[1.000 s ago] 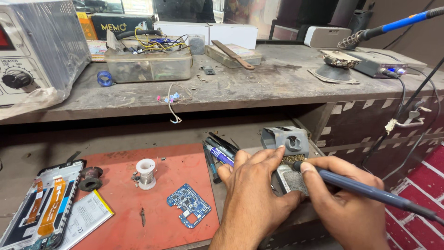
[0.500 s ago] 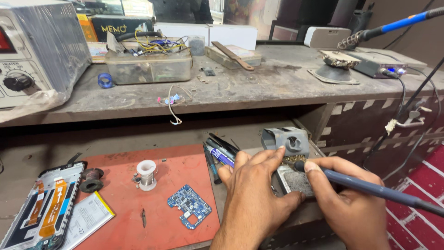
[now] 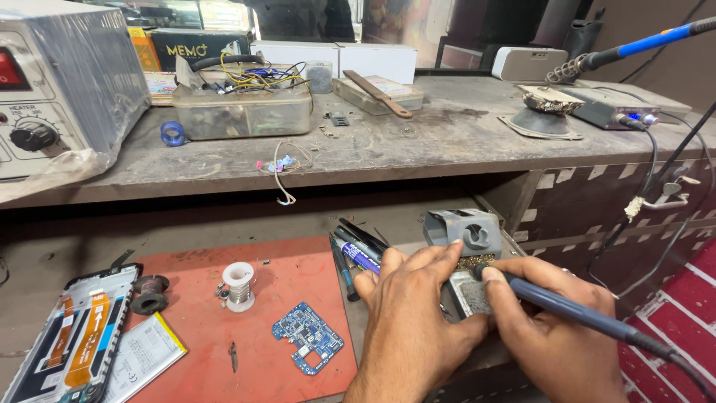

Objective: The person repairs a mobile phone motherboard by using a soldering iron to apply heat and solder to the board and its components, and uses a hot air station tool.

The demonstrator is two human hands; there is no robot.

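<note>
1. The right hand (image 3: 556, 339) grips a blue-handled soldering iron (image 3: 574, 310), fingers closed around its barrel, the tip down at a grey sponge pad (image 3: 471, 295) in the iron stand's tray.
2. The left hand (image 3: 410, 321) rests beside it, fingers half spread and holding nothing, fingertips touching the tray edge.
3. Just behind stands the grey tip-cleaner holder (image 3: 464, 230) (brass wool shows below it).
4. Left of the hands, pens and tweezers (image 3: 354, 250) lie by a red work mat (image 3: 246, 321).
5. On the mat: a solder spool (image 3: 239, 283) and a blue circuit board (image 3: 307, 347).
6. Further left lies an opened phone (image 3: 71, 343).
</note>
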